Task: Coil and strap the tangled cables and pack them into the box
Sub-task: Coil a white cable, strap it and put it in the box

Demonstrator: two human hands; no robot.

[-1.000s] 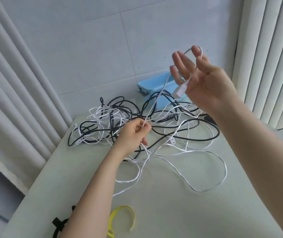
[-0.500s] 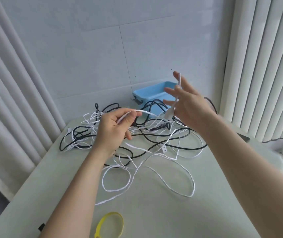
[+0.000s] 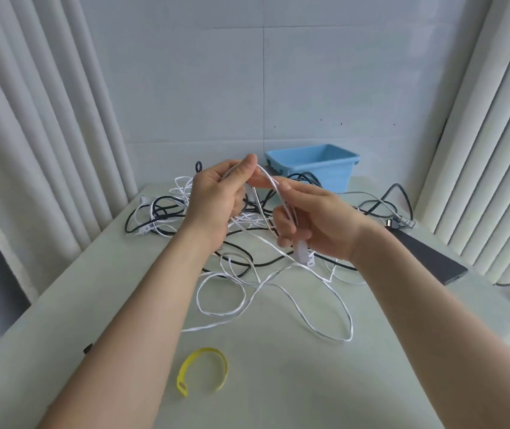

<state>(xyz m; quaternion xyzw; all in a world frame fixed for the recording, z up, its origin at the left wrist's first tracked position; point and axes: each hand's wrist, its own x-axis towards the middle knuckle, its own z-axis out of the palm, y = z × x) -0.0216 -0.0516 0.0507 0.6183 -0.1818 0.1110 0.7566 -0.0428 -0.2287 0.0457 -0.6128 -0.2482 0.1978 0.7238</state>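
Note:
A tangle of white and black cables (image 3: pixel 247 246) lies on the pale table (image 3: pixel 278 382). My left hand (image 3: pixel 216 199) pinches a loop of the white flat cable (image 3: pixel 274 187) at its top. My right hand (image 3: pixel 318 224) is closed on the same cable lower down, with its white plug (image 3: pixel 303 257) hanging below the fingers. More of the white cable trails in loose loops toward me. The blue box (image 3: pixel 312 167) stands open behind the hands, near the wall. A yellow strap (image 3: pixel 202 370) lies curled on the table close to me.
A dark flat slab (image 3: pixel 427 258) lies at the table's right edge, with a black cable and connectors (image 3: pixel 399 222) beside it. A small black thing (image 3: pixel 87 348) shows at the left edge. Curtains hang on both sides, a tiled wall behind.
My right hand came down from high up to just above the cables. My left hand rose and moved right, and the two hands now hold the white cable close together. The view shifted.

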